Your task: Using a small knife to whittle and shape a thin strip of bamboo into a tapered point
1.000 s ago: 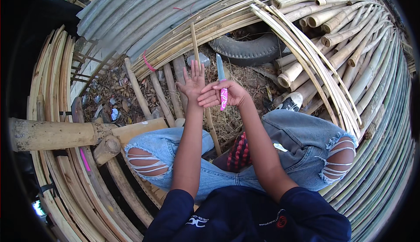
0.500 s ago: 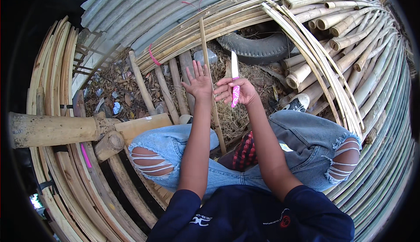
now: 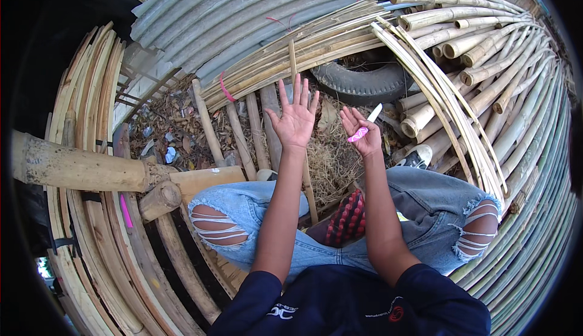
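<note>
My left hand (image 3: 294,118) is raised palm up with its fingers spread and nothing in it. Behind it a long, narrow bamboo strip (image 3: 308,185) stands between my legs, partly hidden by the hand and forearm. My right hand (image 3: 368,142), also palm up, keeps a knife with a pink and white patterned handle (image 3: 357,134) under its thumb, while the other fingers stretch out. The pale blade (image 3: 375,112) points up and to the right. A dark, red-dotted cloth (image 3: 346,219) shows between my legs.
An old tyre (image 3: 364,84) lies ahead, beside bundled bamboo strips (image 3: 261,66) tied with red string. Bamboo poles (image 3: 443,14) are stacked on the right, with loose pale strips (image 3: 434,87) in front. Split lengths (image 3: 91,214) lie at left, near a thick bamboo rail (image 3: 85,163).
My hands have moved apart, and the left one has opened wider. The knife has gone right with my right hand and tilted from upright toward the right.
</note>
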